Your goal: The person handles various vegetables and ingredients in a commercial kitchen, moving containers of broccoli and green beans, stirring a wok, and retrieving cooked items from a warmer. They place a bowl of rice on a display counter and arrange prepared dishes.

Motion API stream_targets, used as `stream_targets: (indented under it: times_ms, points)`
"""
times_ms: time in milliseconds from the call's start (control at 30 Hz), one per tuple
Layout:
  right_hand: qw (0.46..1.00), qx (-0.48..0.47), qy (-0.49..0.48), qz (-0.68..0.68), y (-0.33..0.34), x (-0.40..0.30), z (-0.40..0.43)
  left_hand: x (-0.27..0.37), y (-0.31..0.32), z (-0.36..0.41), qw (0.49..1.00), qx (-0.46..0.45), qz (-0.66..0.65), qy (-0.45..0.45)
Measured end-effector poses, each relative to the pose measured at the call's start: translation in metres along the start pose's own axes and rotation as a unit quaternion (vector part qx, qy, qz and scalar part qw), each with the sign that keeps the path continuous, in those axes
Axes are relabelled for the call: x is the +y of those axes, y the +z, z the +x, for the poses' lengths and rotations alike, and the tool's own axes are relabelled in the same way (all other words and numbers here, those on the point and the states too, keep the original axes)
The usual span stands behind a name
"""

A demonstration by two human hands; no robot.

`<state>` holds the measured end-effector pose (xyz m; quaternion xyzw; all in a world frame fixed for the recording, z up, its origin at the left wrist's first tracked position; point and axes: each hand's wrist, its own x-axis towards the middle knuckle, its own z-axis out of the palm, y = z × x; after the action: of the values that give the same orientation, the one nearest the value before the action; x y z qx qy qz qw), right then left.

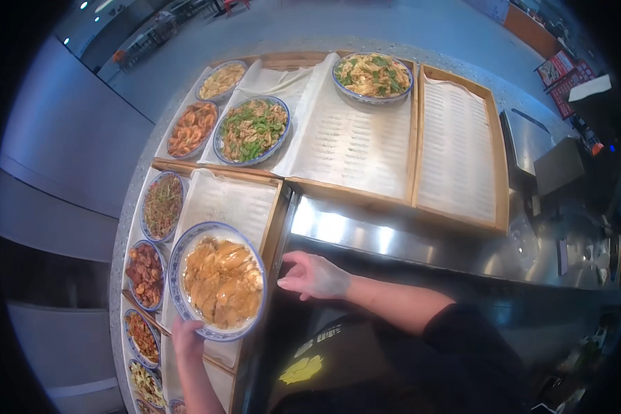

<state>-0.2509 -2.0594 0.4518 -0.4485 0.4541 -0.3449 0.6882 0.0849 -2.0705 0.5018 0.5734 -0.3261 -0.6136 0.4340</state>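
Note:
A blue-and-white patterned bowl [180, 261] of sliced, glossy yellow-skinned meat [221, 290], perhaps chicken, is in front of me over a paper-lined wooden tray [233, 199]. My left hand [187, 336] grips its near rim, the thumb on top and the other fingers hidden beneath. Just right of the bowl, apart from it, my right hand [310, 274] holds nothing, its fingers loosely curled and spread. Something thin and translucent, possibly a glove, covers that hand. Whether the bowl rests on the tray or is lifted, I cannot tell.
Several filled bowls line the counter's left side, among them shrimp [192, 128] and fried pieces [146, 274]. Farther back stand a green pepper dish [252, 130] and a shredded dish [373, 76]. Wooden tray dividers [349, 190] form raised edges. A steel counter [341, 222] extends right.

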Motion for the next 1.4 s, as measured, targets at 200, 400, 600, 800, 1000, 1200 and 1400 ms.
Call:
stream_targets:
  times_ms: [200, 400, 600, 800, 1000, 1200, 1400]
  points:
    - [0.971, -0.013, -0.027, 0.238, -0.082, -0.048, -0.01, 0.019, 0.123, 0.059, 0.994, -0.089, 0.06, 0.011]
    - [0.952, 0.167, -0.079, 0.244, -0.163, -0.039, -0.026, 0.02, 0.248, 0.154, 0.966, -0.185, 0.175, -0.03]
    - [0.907, 0.282, -0.106, 0.295, -0.2, -0.028, -0.017, -0.021, 0.34, 0.224, 0.958, -0.141, 0.246, 0.05]
    - [0.882, 0.303, -0.117, 0.34, -0.21, -0.018, -0.015, -0.032, 0.369, 0.214, 0.945, -0.136, 0.29, 0.062]
    - [0.856, 0.306, -0.128, 0.396, -0.231, -0.013, -0.033, -0.012, 0.32, 0.142, 0.969, -0.188, 0.124, 0.099]
    - [0.859, 0.329, -0.139, 0.367, -0.305, -0.02, -0.101, -0.051, 0.153, -0.009, 0.971, -0.224, 0.077, -0.021]
    - [0.849, 0.346, -0.182, 0.354, -0.419, 0.016, -0.129, -0.239, -0.002, -0.122, 0.97, 0.075, 0.091, -0.211]
